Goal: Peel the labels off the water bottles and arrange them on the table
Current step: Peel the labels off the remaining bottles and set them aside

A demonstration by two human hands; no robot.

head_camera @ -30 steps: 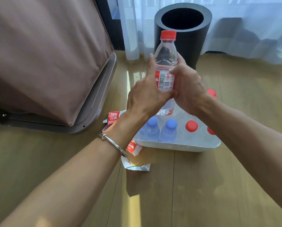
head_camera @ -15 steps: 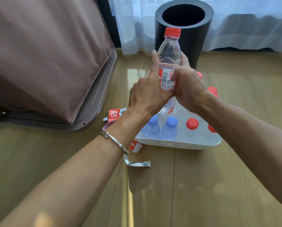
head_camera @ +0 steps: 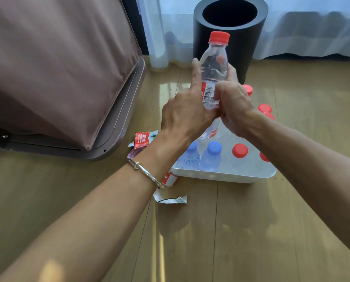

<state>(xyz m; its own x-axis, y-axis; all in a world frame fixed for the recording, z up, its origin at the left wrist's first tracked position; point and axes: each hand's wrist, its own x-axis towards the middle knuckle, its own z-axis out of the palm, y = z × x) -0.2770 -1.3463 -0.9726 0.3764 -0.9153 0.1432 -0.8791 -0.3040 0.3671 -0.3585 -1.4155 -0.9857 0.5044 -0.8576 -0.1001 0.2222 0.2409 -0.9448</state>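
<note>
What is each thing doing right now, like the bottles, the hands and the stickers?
Held bottle: upright, capped, label on.
Label: wrapped round the held bottle, not peeled.
Left hand: holds the held bottle, forefinger straight.
Right hand: grips the held bottle.
Blue-capped bottles: capped, standing in the white tub.
Peeled labels: lying loose beside the tub.
Black bin: upright, open on top.

The bottle (head_camera: 213, 64) tilts further right (slightly).
</note>
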